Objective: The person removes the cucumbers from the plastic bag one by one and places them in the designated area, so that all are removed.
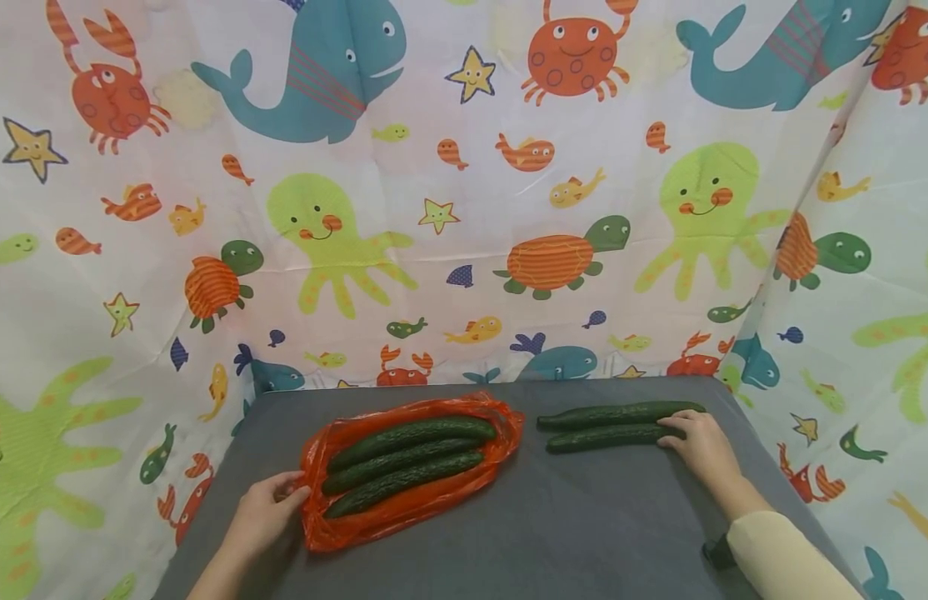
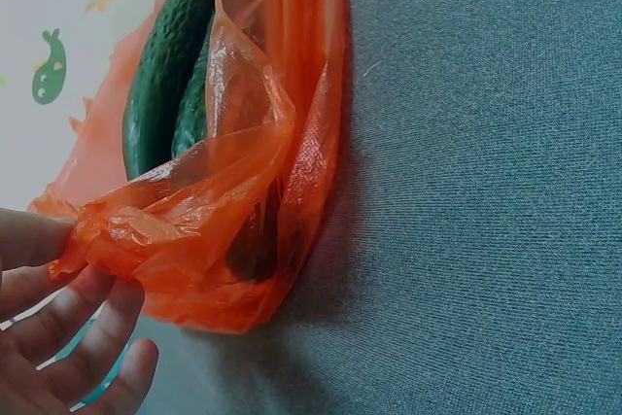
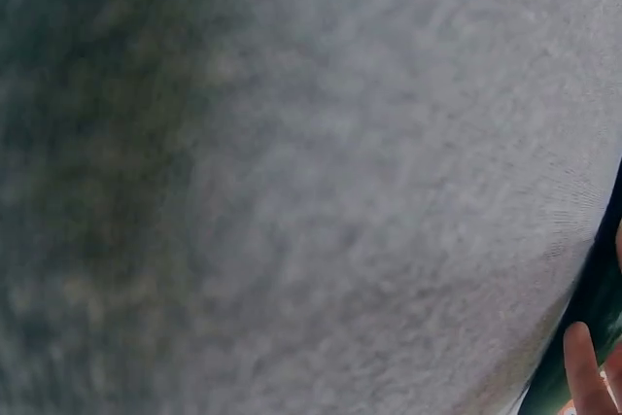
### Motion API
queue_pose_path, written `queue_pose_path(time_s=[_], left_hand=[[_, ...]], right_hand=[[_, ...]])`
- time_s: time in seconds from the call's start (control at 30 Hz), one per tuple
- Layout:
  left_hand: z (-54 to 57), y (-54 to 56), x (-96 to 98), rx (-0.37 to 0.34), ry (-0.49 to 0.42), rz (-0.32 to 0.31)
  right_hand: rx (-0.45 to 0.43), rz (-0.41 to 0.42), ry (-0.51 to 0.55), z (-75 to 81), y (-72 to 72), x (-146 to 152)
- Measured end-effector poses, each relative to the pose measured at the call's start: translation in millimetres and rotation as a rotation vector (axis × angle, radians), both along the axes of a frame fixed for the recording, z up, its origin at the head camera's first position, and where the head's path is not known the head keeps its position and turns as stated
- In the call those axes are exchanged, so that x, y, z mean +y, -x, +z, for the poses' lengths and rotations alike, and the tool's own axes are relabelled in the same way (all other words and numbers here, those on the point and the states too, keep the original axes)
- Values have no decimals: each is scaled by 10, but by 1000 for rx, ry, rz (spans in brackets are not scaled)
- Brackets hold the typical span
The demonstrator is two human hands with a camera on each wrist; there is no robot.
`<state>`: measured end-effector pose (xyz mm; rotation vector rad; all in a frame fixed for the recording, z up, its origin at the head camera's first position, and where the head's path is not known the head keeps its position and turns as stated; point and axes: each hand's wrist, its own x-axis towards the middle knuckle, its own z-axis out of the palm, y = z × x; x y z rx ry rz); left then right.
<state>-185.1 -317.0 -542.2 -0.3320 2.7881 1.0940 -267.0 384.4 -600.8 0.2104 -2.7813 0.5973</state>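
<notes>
An orange plastic bag [image 1: 434, 502] lies spread on the grey table, its rim folded around three dark green cucumbers [image 1: 407, 457] lying side by side. At the bag's left end my left hand [image 1: 265, 510] pinches the crumpled rim [image 2: 146, 240] between thumb and fingers. To the right of the bag, two more cucumbers lie nearly parallel, a far one [image 1: 606, 415] and a near one [image 1: 602, 438]. My right hand [image 1: 700, 446] holds the near cucumber by its right end, fingers over it and thumb on the close side. Only fingertips [image 3: 581, 362] on dark green skin show in the right wrist view.
The grey table [image 1: 554, 533] runs up to a white curtain [image 1: 464, 317] printed with sea animals, which stands behind and on both sides. A small dark object [image 1: 717, 552] shows beside the right sleeve [image 1: 786, 558].
</notes>
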Motion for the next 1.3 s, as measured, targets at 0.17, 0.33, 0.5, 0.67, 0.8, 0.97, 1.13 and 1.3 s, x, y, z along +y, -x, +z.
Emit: queue_pose_path(time_s=[0.17,0.33,0.5,0.67,0.8,0.97,1.13,1.3], left_hand=[[19,0,7,-1,1,1],[44,-5,15,7,4,-3],[40,3,29,-3,3,-1],[38,18,54,-6,5,-3],[59,31,73,-18,-9,1],[71,20,49,-11,-23,12],[70,9,10,-11,-27,20],[72,2,-23,-20,-33,38]], right_hand=[[76,11,25,-57,17,-1],[131,6,28,-52,28,-18],[114,3,33,-41,31,-18],[16,-26,26,-12,18,-44],[-48,-84,-6,85,-21,-120],[10,-105,23,204,-19,-317],[74,-32,192,359,33,-634],[143,42,322,525,105,-1021]])
